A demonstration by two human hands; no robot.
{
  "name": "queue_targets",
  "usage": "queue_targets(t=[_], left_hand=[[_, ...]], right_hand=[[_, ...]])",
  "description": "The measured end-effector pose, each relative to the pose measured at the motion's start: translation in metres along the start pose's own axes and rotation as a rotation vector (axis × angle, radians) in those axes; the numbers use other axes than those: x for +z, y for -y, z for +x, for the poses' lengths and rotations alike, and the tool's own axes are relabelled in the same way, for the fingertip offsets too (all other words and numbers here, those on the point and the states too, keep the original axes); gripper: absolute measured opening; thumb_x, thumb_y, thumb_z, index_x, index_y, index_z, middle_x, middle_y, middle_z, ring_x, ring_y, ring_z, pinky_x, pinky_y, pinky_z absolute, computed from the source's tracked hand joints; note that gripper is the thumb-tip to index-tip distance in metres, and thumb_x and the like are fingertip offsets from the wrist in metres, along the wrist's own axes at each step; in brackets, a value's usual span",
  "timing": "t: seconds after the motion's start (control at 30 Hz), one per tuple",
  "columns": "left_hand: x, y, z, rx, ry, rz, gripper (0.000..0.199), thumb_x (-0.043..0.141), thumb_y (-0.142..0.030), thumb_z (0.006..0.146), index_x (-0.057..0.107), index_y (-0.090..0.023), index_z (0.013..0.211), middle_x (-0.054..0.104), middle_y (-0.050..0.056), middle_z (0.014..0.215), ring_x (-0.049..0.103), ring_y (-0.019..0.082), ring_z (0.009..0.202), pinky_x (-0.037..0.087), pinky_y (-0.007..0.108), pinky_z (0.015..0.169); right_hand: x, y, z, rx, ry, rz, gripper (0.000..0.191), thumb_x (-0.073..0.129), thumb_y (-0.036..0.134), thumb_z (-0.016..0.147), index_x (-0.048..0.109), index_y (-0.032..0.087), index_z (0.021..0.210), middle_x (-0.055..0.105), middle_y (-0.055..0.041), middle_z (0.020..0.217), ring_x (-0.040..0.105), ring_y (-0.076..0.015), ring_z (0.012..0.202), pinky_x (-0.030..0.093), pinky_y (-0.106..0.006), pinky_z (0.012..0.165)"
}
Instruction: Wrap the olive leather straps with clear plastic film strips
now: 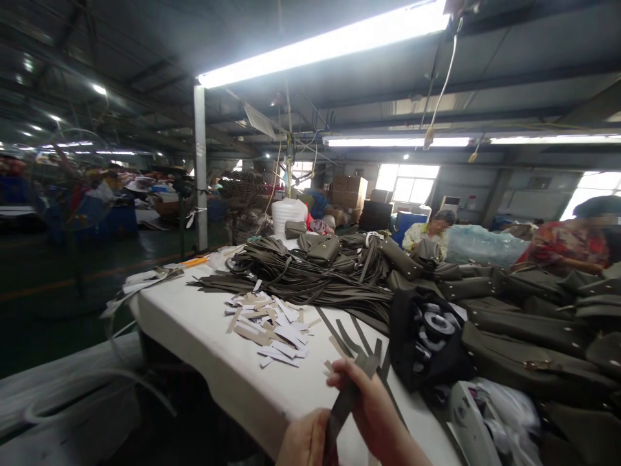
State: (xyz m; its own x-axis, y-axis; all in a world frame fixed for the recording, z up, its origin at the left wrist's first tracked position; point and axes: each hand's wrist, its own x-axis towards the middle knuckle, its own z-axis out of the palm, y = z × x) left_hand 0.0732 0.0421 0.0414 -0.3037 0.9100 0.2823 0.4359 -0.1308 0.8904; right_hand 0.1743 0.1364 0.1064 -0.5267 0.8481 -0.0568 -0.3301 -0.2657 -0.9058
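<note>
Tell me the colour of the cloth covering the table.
White; it shows best in the head view.

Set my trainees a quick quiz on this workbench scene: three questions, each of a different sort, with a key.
1. True or false: the dark strip is held by the left hand alone.
2. Multiple choice: what lies heaped on the table?
A) coins
B) white and tan slips
C) spoons
3. Fill the gap: the table cover is ____ in colour.

Key: 1 false, the right hand holds it too; 2 B; 3 white.
</note>
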Motion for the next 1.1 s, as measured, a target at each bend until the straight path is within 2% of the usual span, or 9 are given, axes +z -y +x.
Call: queue_targets(t=[0.1,0.2,0.33,0.5,0.6,0.73,0.83,0.97,1.1], left_hand=[[-0.013,-0.037,0.03,0.028,-0.037,-0.057,0.068,0.019,-0.061,0.098,0.054,-0.019,0.057,0.058,0.003,0.049,0.054,0.013,0.049,0.043,0.024,0.056],[-0.023,-0.065,0.053,0.033,-0.088,-0.156,0.065,0.022,-0.064,0.096,0.052,-0.019,0.059,0.056,0.002,0.047,0.051,0.012,0.042,0.04,0.023,0.048],[-0.024,-0.078,0.063,0.094,-0.048,-0.234,0.063,0.024,-0.068,0.094,0.05,-0.02,0.063,0.057,0.001,0.048,0.05,0.011,0.039,0.037,0.021,0.042],[-0.025,-0.096,0.076,0.222,-0.028,-0.213,0.063,0.024,-0.061,0.098,0.057,-0.018,0.067,0.062,0.003,0.054,0.056,0.012,0.047,0.042,0.022,0.049],[-0.032,-0.116,0.094,0.286,-0.053,-0.227,0.061,0.027,-0.06,0.098,0.059,-0.016,0.071,0.062,0.003,0.055,0.055,0.012,0.046,0.041,0.022,0.049],[-0.043,-0.139,0.116,0.358,-0.075,-0.299,0.062,0.027,-0.061,0.098,0.06,-0.015,0.07,0.059,0.001,0.051,0.053,0.011,0.042,0.04,0.022,0.047],[-0.05,-0.149,0.123,0.41,-0.075,-0.323,0.062,0.027,-0.061,0.098,0.058,-0.015,0.071,0.059,0.001,0.051,0.053,0.01,0.041,0.039,0.021,0.045],[-0.059,-0.163,0.124,0.451,-0.09,-0.326,0.061,0.028,-0.057,0.099,0.059,-0.013,0.07,0.054,-0.001,0.045,0.05,0.008,0.038,0.039,0.019,0.044],[-0.072,-0.18,0.134,0.459,-0.025,-0.35,0.063,0.028,-0.053,0.1,0.056,-0.011,0.062,0.051,-0.004,0.044,0.048,0.004,0.037,0.037,0.015,0.045]], right_hand=[[0.007,0.032,0.018,-0.076,-0.001,-0.024,0.053,0.076,0.063,0.068,0.075,0.013,0.083,0.073,-0.0106,0.075,0.067,-0.0229,0.08,0.049,-0.033,0.078],[0.016,0.053,0.026,-0.164,0.043,-0.137,0.057,0.069,0.067,0.073,0.076,0.012,0.087,0.075,-0.0139,0.085,0.068,-0.0273,0.09,0.049,-0.037,0.084],[0.024,0.088,0.023,-0.181,0.072,-0.165,0.053,0.073,0.063,0.071,0.077,0.012,0.084,0.073,-0.0114,0.078,0.068,-0.0245,0.08,0.049,-0.037,0.084],[0.037,0.147,0.019,-0.25,0.248,-0.034,0.039,0.084,0.044,0.067,0.076,0.018,0.094,0.057,0.0046,0.057,0.056,-0.0115,0.058,0.05,-0.034,0.084],[0.051,0.171,0.019,-0.251,0.294,-0.231,0.042,0.08,0.051,0.07,0.077,0.016,0.094,0.064,-0.0002,0.064,0.062,-0.0148,0.067,0.05,-0.033,0.081],[0.068,0.191,0.019,-0.294,0.287,-0.431,0.054,0.073,0.064,0.071,0.078,0.013,0.089,0.074,-0.014,0.098,0.066,-0.0266,0.099,0.05,-0.035,0.084],[0.076,0.204,0.016,-0.26,0.338,-0.473,0.059,0.071,0.067,0.07,0.078,0.011,0.086,0.075,-0.0155,0.091,0.07,-0.0274,0.084,0.052,-0.035,0.066],[0.082,0.205,0.011,-0.226,0.462,-0.498,0.061,0.066,0.067,0.074,0.077,0.01,0.092,0.075,-0.0112,0.074,0.069,-0.021,0.062,0.046,-0.029,0.052],[0.089,0.186,0.012,-0.424,0.396,-0.586,0.051,0.067,0.055,0.08,0.073,0.011,0.104,0.071,-0.0042,0.061,0.064,-0.0138,0.05,0.039,-0.025,0.048]])
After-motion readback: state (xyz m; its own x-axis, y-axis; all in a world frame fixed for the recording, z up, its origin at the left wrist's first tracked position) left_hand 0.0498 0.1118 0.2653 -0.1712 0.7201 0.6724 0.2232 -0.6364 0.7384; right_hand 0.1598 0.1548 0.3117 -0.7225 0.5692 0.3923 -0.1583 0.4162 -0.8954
